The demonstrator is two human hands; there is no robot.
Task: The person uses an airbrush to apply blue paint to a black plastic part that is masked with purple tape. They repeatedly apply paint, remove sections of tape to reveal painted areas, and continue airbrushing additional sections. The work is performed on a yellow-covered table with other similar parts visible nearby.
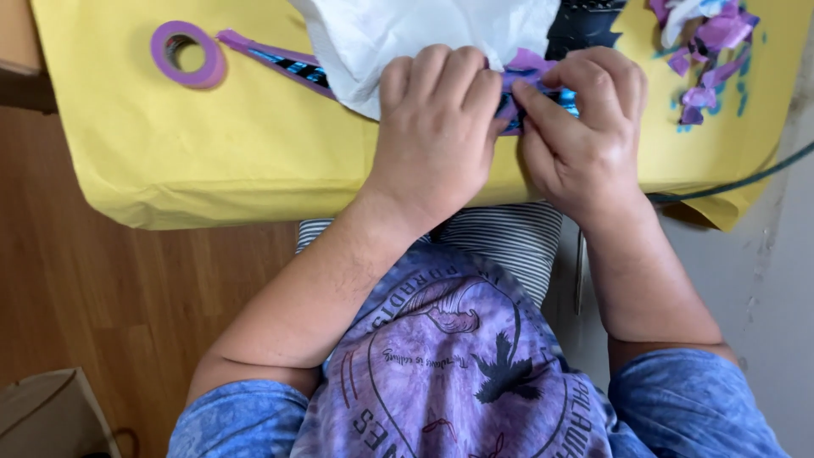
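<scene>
On the yellow paper sheet (pixel 212 161), the left hand (pixel 437 127) curls shut, pressing the purple tape strip (pixel 530 64). Beside it, the right hand (pixel 585 127) pinches that strip under white paper (pixel 407 34).

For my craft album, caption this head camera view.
Both hands, left hand and right hand, pinch purple tape strip over yellow paper.

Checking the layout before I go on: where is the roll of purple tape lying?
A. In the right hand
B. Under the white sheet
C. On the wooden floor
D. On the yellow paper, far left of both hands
D: the roll of purple tape lies flat on the yellow paper, well left of the left hand and right hand.
</scene>
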